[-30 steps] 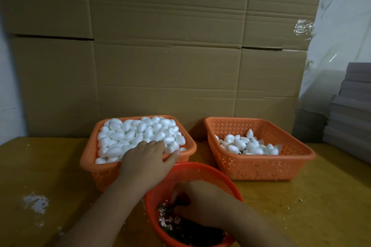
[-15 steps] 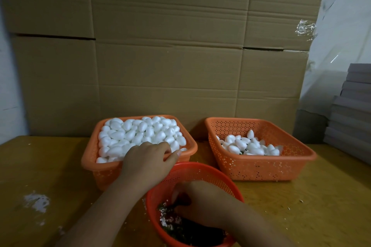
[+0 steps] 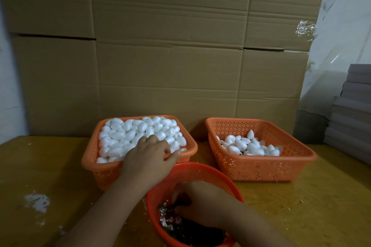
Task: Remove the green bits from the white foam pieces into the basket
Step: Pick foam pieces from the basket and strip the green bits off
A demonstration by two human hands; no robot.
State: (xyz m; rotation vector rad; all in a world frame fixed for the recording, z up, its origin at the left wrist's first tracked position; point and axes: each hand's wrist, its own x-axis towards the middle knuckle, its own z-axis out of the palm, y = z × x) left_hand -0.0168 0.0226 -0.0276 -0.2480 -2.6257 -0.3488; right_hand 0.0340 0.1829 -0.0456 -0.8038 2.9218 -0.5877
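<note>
My left hand [image 3: 147, 159] reaches into the left orange basket [image 3: 88, 159], which is heaped with white foam pieces [image 3: 130, 132]. Its fingers curl down over a foam piece at the near right of the heap, and the thumb lies by the rim. My right hand [image 3: 202, 205] is low inside the round red basket [image 3: 192, 169] at the front. Its fingers are curled round a pale foam piece [image 3: 175, 194], mostly hidden. Dark green bits [image 3: 180, 230] and white crumbs cover that basket's bottom.
A second orange basket [image 3: 301, 159] at the right holds a smaller pile of foam pieces [image 3: 249, 146]. Cardboard boxes [image 3: 170, 56] wall off the back. Grey stacked sheets [image 3: 351, 116] stand at the far right. White crumbs [image 3: 37, 201] lie on the wooden table [image 3: 301, 206].
My left hand has curled its fingers tighter over the foam pieces and shifted slightly. The right hand stays in the round basket, barely moved.
</note>
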